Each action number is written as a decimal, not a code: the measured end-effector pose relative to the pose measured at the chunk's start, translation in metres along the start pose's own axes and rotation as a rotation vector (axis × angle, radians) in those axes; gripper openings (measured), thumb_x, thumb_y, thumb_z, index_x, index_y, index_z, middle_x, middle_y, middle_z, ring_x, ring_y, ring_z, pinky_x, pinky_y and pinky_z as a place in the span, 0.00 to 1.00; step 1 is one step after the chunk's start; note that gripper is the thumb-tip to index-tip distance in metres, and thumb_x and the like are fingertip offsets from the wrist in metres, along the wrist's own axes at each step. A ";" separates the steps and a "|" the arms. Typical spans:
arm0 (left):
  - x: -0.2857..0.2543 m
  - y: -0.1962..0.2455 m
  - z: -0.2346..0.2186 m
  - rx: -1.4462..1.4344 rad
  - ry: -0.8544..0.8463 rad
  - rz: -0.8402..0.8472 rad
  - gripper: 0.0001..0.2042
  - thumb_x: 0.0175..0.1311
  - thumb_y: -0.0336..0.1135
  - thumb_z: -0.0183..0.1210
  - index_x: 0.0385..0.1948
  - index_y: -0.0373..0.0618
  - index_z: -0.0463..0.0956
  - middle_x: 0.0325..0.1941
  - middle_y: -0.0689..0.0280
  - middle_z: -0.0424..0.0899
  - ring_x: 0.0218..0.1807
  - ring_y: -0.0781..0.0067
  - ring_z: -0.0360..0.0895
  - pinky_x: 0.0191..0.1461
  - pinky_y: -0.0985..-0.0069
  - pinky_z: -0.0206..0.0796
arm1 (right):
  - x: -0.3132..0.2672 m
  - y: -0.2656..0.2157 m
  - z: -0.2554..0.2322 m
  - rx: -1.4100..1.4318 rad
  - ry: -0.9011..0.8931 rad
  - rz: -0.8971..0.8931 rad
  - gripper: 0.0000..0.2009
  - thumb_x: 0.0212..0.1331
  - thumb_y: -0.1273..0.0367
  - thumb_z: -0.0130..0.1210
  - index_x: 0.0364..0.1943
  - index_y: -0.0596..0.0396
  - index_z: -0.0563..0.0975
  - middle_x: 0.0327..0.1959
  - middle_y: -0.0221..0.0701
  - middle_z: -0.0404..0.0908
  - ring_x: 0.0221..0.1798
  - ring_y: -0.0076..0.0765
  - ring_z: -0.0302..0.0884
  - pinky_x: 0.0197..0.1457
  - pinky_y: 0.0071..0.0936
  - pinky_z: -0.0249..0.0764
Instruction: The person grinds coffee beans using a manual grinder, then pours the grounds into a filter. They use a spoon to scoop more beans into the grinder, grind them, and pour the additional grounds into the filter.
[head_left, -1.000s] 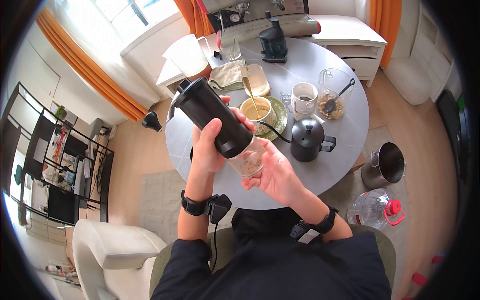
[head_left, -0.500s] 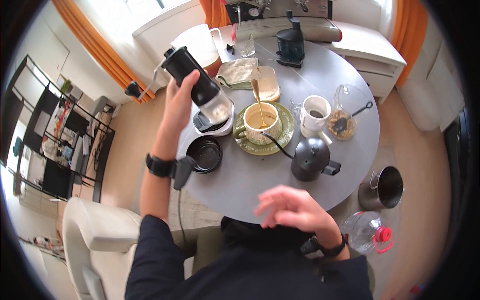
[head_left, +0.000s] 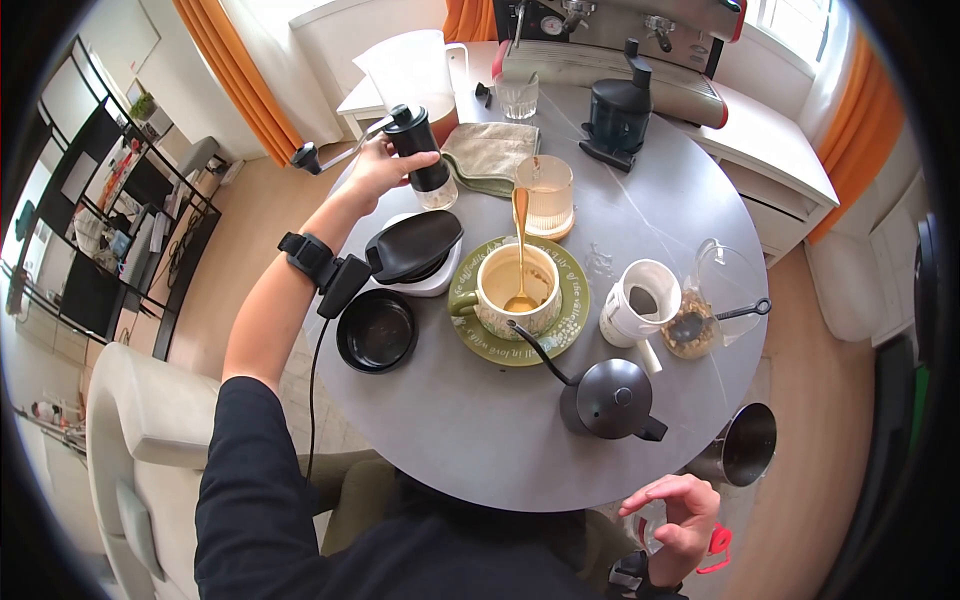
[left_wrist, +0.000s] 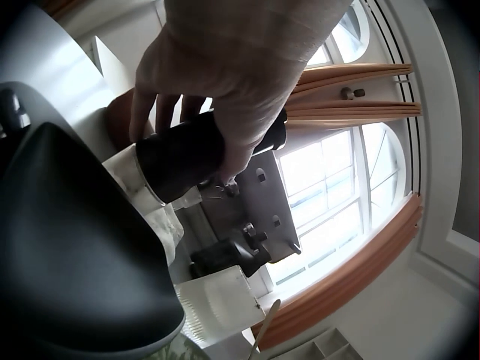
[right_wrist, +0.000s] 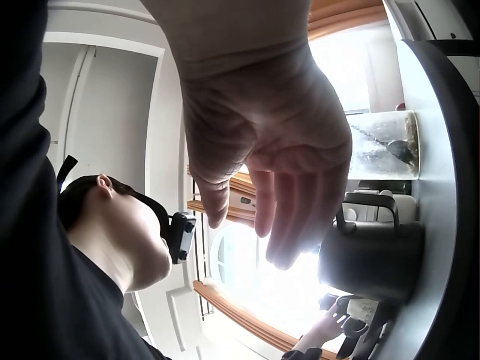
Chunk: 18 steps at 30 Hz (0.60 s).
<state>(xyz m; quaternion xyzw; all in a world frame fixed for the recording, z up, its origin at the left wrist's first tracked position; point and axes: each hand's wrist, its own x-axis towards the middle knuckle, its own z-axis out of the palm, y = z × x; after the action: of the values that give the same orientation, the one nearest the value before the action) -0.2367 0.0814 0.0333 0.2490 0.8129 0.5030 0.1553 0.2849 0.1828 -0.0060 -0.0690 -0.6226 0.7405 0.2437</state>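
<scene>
In the head view my left hand [head_left: 385,172] grips the black hand grinder [head_left: 425,165], which stands nearly upright at the table's left rear, its clear jar [head_left: 436,194] lowest. The left wrist view shows fingers and thumb round the black body [left_wrist: 180,156]. Behind the wrist camera lies a white scale [head_left: 435,278] with a black item on it. My right hand [head_left: 680,515] is off the table's front edge, fingers loosely bent, holding nothing; in the right wrist view the hand [right_wrist: 262,142] hangs near the black kettle [right_wrist: 371,259].
A cup with a gold spoon [head_left: 521,240] stands on a green plate [head_left: 470,335]. Around it are a black bowl [head_left: 376,331], kettle [head_left: 612,400], white cup [head_left: 640,300], glass of beans [head_left: 692,330], ribbed glass [head_left: 545,195], cloth [head_left: 490,150] and pitcher [head_left: 410,75].
The left hand has carried the grinder away from the body to the table's left rear and turned it more upright. My right hand has let go of the jar and moved right and down.
</scene>
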 end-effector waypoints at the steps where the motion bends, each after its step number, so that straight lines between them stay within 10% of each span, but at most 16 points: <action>1: -0.001 0.000 0.003 0.016 -0.011 -0.005 0.22 0.52 0.39 0.70 0.49 0.47 0.74 0.49 0.65 0.79 0.52 0.70 0.77 0.52 0.67 0.73 | 0.000 0.000 0.002 -0.002 0.071 -0.021 0.24 0.52 0.57 0.66 0.41 0.66 0.74 0.29 0.48 0.81 0.29 0.40 0.82 0.33 0.31 0.80; 16: -0.010 -0.007 0.016 0.026 -0.056 0.081 0.25 0.48 0.42 0.72 0.48 0.44 0.75 0.44 0.64 0.80 0.42 0.75 0.77 0.38 0.77 0.71 | -0.005 0.016 -0.017 -0.197 0.279 -0.073 0.20 0.60 0.55 0.59 0.36 0.62 0.74 0.15 0.37 0.78 0.15 0.22 0.70 0.21 0.18 0.65; 18: -0.009 -0.008 0.013 0.039 -0.086 0.083 0.29 0.49 0.44 0.72 0.52 0.41 0.73 0.49 0.60 0.79 0.49 0.70 0.76 0.50 0.72 0.69 | -0.007 0.017 -0.016 -0.231 0.293 -0.050 0.20 0.60 0.55 0.59 0.36 0.62 0.74 0.15 0.36 0.78 0.16 0.23 0.71 0.21 0.17 0.65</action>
<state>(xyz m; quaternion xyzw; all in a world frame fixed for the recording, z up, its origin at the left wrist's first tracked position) -0.2244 0.0830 0.0201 0.3070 0.8040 0.4821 0.1642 0.2928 0.1926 -0.0270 -0.1880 -0.6628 0.6398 0.3406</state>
